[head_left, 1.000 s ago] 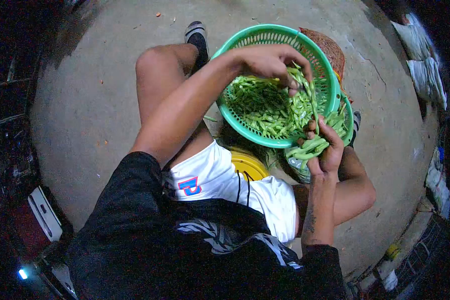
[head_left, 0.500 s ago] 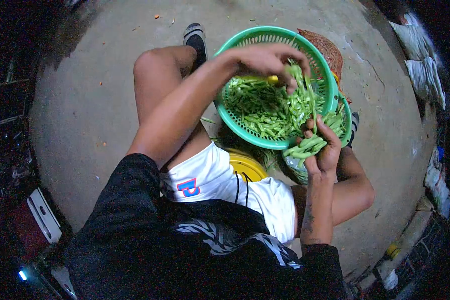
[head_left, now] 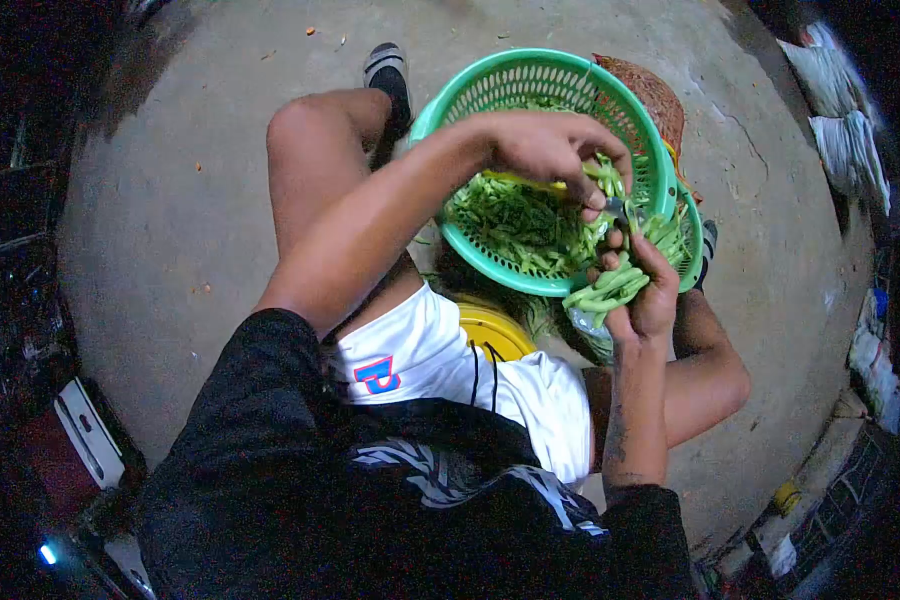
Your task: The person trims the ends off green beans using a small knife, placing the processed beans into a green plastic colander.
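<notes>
My left hand (head_left: 560, 155) is closed on a small yellow-handled knife (head_left: 528, 182), its metal blade beside the fingers of my right hand. Palm up, my right hand (head_left: 645, 285) grips a folded bundle of long green beans (head_left: 607, 290), with bean ends standing up near the blade. Both hands are over the right side of a green plastic basket (head_left: 515, 277). Cut bean pieces (head_left: 515, 225) fill its bottom, partly hidden under my left hand and forearm.
A second green basket (head_left: 692, 270) with more beans sits behind the first, at right. Beyond lies a reddish-brown sack (head_left: 650, 95). Between my legs are a yellow round object (head_left: 495, 330) and a clear plastic bag (head_left: 595, 335). Pale sacks (head_left: 850, 160) lie at the far right.
My left hand has come down and right, bringing the knife blade to the beans by my right hand. The basket has shifted slightly left. My right hand stays nearly in place.
</notes>
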Demonstrator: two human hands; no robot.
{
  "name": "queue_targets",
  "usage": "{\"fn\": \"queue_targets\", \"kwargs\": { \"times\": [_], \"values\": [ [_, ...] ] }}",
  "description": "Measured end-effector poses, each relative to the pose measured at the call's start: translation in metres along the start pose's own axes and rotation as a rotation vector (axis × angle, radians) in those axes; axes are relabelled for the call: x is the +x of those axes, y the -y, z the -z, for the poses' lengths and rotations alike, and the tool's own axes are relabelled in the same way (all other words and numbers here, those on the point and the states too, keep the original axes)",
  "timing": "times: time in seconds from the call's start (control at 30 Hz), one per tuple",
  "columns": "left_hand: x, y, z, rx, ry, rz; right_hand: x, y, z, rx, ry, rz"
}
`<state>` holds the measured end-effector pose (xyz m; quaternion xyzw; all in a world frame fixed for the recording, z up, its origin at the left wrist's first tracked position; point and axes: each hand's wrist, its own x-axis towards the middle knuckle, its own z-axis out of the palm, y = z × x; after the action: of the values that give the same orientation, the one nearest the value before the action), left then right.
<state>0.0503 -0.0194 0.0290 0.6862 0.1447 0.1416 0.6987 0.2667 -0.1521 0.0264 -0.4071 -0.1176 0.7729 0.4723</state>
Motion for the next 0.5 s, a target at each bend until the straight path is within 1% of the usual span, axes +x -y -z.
{"fn": "queue_targets", "kwargs": {
  "times": [0.03,0.07,0.17,0.33,0.4,0.43,0.5],
  "values": [
    [-0.002,0.000,0.006,-0.051,-0.031,0.023,0.001,0.000,-0.001,0.025,0.010,-0.012],
    [-0.004,-0.001,0.011,-0.098,-0.061,0.048,0.000,0.003,0.003,-0.016,0.058,-0.031],
    [-0.007,-0.010,0.008,-0.069,-0.092,0.056,-0.001,0.003,-0.002,-0.043,0.037,-0.031],
    [-0.004,-0.012,0.006,-0.067,-0.072,0.035,0.000,0.002,-0.003,-0.013,0.057,-0.035],
    [-0.001,-0.013,0.003,0.164,-0.008,-0.019,-0.001,0.000,-0.003,0.023,0.041,-0.037],
    [-0.001,-0.011,0.006,0.162,-0.008,-0.021,0.000,0.001,-0.002,0.021,0.039,-0.038],
    [-0.007,-0.003,0.014,-0.024,-0.092,-0.025,0.002,0.002,0.001,0.056,0.102,-0.062]
  ]
}}
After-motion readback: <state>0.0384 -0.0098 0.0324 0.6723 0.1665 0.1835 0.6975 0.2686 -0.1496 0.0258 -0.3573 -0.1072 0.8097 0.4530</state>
